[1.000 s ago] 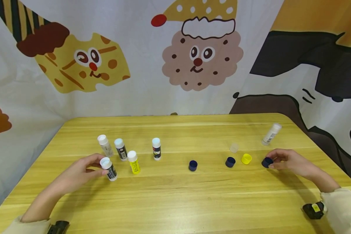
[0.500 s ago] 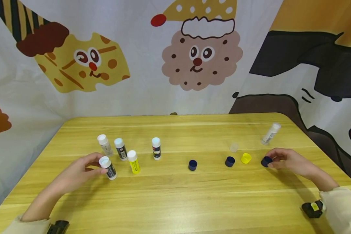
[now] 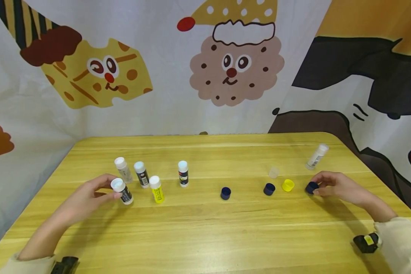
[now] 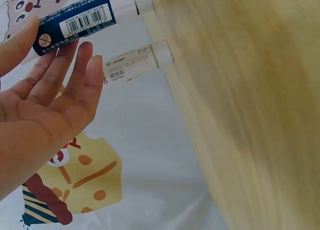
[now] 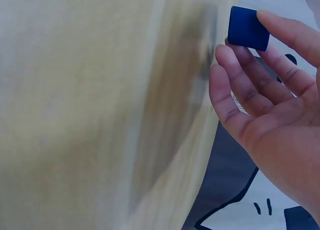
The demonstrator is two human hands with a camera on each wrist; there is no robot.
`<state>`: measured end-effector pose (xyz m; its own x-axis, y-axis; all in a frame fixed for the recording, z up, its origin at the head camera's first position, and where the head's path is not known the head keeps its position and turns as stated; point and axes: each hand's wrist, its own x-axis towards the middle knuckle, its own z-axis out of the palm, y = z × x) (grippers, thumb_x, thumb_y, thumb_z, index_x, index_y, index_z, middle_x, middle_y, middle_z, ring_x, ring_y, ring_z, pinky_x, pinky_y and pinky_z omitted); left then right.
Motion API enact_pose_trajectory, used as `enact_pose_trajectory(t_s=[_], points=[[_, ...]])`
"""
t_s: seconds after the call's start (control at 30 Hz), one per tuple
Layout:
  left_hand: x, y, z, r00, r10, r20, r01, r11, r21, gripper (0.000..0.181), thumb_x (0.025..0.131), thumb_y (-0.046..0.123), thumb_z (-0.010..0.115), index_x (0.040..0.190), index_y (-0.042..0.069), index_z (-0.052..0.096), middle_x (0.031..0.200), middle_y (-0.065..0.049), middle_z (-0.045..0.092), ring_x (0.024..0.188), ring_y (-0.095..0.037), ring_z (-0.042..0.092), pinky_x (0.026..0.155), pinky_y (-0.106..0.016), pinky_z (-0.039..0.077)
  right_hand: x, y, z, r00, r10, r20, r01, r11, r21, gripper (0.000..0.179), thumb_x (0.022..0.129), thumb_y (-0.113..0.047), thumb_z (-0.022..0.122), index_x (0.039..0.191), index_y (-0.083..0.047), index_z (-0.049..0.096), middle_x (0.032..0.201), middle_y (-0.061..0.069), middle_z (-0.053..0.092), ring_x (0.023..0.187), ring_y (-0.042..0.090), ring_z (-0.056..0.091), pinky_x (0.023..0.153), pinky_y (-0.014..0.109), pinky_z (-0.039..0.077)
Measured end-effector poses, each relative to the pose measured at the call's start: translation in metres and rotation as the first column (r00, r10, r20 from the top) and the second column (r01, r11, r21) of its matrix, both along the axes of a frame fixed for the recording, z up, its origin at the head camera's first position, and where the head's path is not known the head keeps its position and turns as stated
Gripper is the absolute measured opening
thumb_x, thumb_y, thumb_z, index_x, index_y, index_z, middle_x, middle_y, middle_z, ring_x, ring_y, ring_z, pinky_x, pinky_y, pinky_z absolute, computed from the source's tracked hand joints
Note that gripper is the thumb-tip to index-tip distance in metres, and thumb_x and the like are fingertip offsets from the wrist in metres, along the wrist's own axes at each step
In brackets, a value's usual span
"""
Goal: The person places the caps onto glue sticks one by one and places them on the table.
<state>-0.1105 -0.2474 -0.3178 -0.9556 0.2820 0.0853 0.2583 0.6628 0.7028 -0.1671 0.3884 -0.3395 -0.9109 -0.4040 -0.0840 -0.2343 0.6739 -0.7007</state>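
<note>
Since the earlier frame, the left hand (image 3: 85,198) has carried its dark-labelled glue stick (image 3: 126,195) a little left and farther away, while the right hand (image 3: 336,187) is almost where it was. The held stick is a smooth plastic cylinder, white at both ends, with a printed navy wrap and barcode. Its long axis stands roughly upright, the pale top leaning slightly left; whether its base touches the table (image 3: 205,236) cannot be told. It is on the left side, the left thumb and fingers clamped on it, the outer fingers loosely extended. The right thumb and fingertips pinch a short dark blue cap (image 3: 311,187) at the right.

Just beyond the held stick stands a white glue stick (image 3: 124,170); to its right are a grey-labelled stick (image 3: 142,176), a yellow stick (image 3: 157,190) and, farther right, a navy-banded stick (image 3: 183,175). Between the hands lie 2 navy caps (image 3: 225,193), 1 yellow cap (image 3: 288,185) and 1 translucent cap (image 3: 273,172). Beyond the right hand, a capped white stick (image 3: 316,156) stands with its top to the right. Behind the wood-grained table hangs a creased cloth (image 3: 171,114) with cartoon prints.
</note>
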Motion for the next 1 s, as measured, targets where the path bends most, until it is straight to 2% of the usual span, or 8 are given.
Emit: enact_pose_trajectory(t_s=[0.2,0.53,0.7,0.9,1.0], points=[[0.001,0.001,0.006,1.000,-0.002,-0.002,0.002,1.000,0.002,0.029,0.087,0.016,0.062,0.112,0.002,0.056,0.105,-0.006,0.059,0.095,-0.008,0.053,0.073,-0.031,0.050,0.000,-0.003,0.009,0.998,0.011,-0.059,-0.009,0.999,0.041,0.021,0.084,-0.003,0.064,0.101,0.005,0.056,0.084,-0.002,0.059,0.070,0.011,0.053,0.058,0.024,0.046],[0.005,0.009,0.016,1.000,0.007,0.005,-0.007,1.000,-0.021,0.027,0.089,0.018,0.061,0.112,0.003,0.057,0.104,-0.004,0.059,0.094,-0.012,0.054,0.075,-0.029,0.049,0.000,-0.015,0.024,0.993,0.015,-0.121,-0.008,0.998,0.061,0.018,0.083,-0.004,0.065,0.100,0.001,0.058,0.085,0.000,0.058,0.072,0.010,0.053,0.058,0.024,0.044],[0.008,0.015,0.020,1.000,-0.018,-0.017,0.018,1.000,-0.014,0.027,0.088,0.017,0.061,0.111,0.004,0.057,0.103,-0.003,0.060,0.093,-0.012,0.056,0.077,-0.026,0.049,-0.001,-0.023,0.030,0.986,0.055,-0.155,-0.047,0.997,0.060,0.020,0.083,-0.004,0.065,0.101,-0.001,0.058,0.087,0.000,0.059,0.075,0.008,0.056,0.060,0.022,0.046],[0.013,0.023,0.025,0.997,-0.062,-0.048,0.062,0.998,-0.005,0.024,0.088,0.015,0.061,0.110,0.006,0.057,0.101,-0.002,0.061,0.089,-0.007,0.057,0.077,-0.023,0.048,-0.002,-0.034,0.038,0.980,0.124,-0.157,-0.120,0.992,0.037,0.020,0.083,-0.002,0.064,0.101,0.000,0.056,0.091,0.003,0.061,0.079,0.008,0.060,0.064,0.021,0.049],[0.016,0.029,0.026,0.993,-0.088,-0.083,0.088,0.996,-0.003,0.023,0.088,0.013,0.062,0.109,0.006,0.057,0.099,-0.001,0.061,0.088,-0.006,0.057,0.076,-0.024,0.049,0.000,-0.043,0.043,0.977,0.131,-0.166,-0.126,0.991,0.038,0.019,0.083,-0.003,0.065,0.100,-0.001,0.057,0.090,0.002,0.061,0.079,0.008,0.059,0.064,0.022,0.050]])
